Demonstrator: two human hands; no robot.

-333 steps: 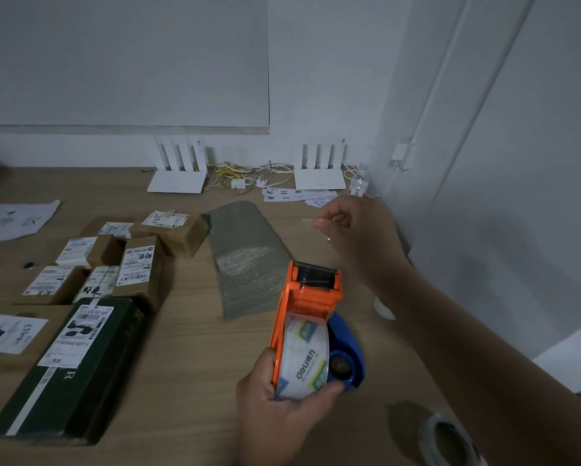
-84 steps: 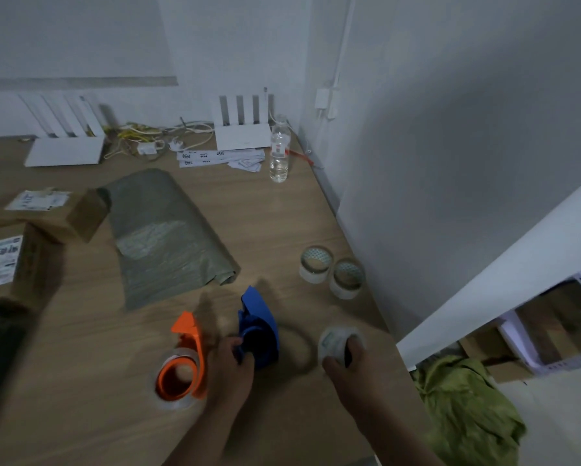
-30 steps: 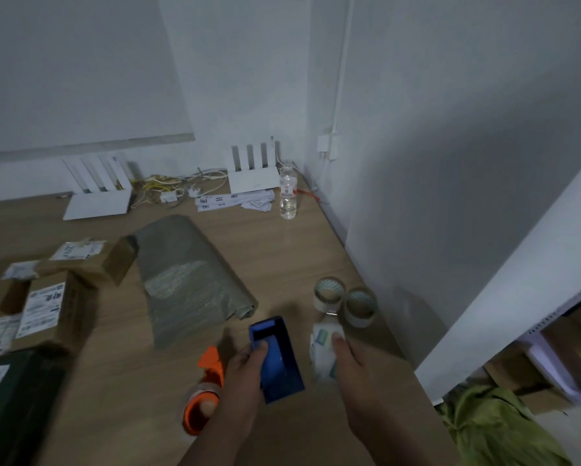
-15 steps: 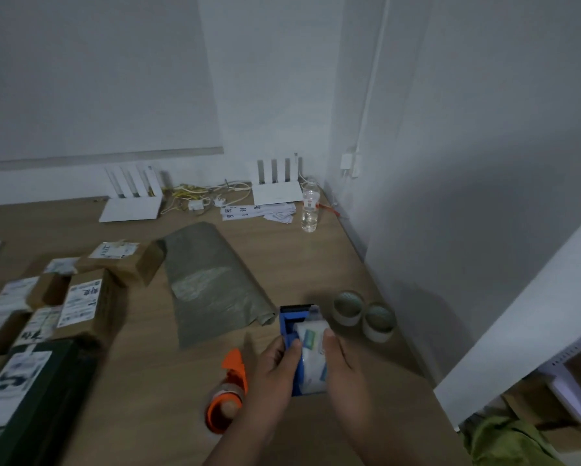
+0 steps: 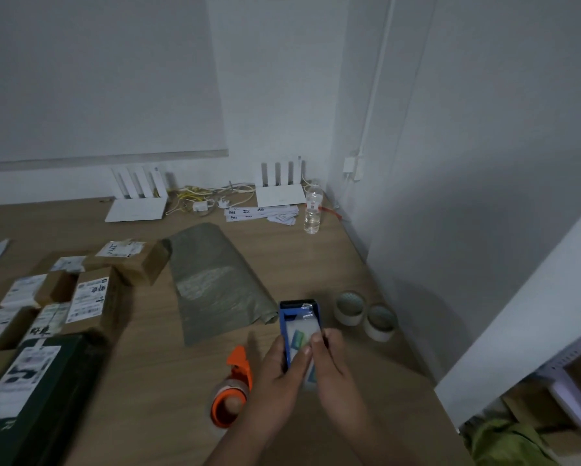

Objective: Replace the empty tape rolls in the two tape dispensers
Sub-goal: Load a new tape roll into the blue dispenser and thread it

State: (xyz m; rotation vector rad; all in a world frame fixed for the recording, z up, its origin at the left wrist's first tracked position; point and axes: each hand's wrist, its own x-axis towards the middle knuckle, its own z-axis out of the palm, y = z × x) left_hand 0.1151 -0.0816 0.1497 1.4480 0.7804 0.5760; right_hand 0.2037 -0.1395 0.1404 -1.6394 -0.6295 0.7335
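the long wooden table (image 5: pixel 154 391) is where it was, and the orange plastic tape dispenser (image 5: pixel 232 395) lies on its side on it, a full roll already in its frame, just left of my wrists; that one looks finished to me. what has changed is in my hands: a second ago the blue plastic tape dispenser (image 5: pixel 299 317) and the new clear tape roll with printed labels (image 5: pixel 302 344) were apart, one in each hand, and now the roll sits inside the blue frame, raised above the table in front of me. so i judge the second swap is at the seating step, with the tape end not yet threaded to the cutter as far as i can tell. my left hand (image 5: pixel 275 371) is curled closed around the blue body from the left side. my right hand (image 5: pixel 333 364) is closed on the roll, its fingertips (image 5: pixel 316 338) pressing the face of the tape. two empty cardboard tape cores (image 5: pixel 365 314) stand near the wall, apart from everything i hold.
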